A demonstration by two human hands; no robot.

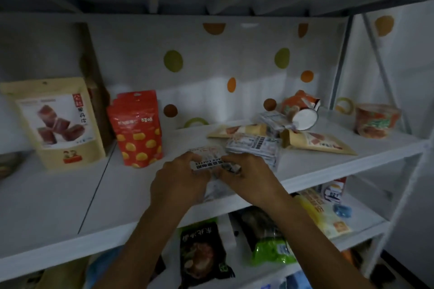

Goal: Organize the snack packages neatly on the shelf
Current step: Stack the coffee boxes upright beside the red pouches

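Both hands are on the black-coffee pack point(206, 164), which sits just R of & in front of the red pouch point(137, 129), near the shelf point(70, 195) front edge. L hand point(178, 178) has fingers curled over its left end and R hand point(249, 176) over its right end, so both are closed round it. It looks light, w/ a soft plastic wrap, prob. slick & floppy, and likely to sag from one corner. Best to grip the short ends or sealed edges. More loose packs point(256, 145) lie jumbled further R of the red pouch, w/ a tipped cup point(303, 112) behind them. A tan pouch point(58, 122) stands L of it.
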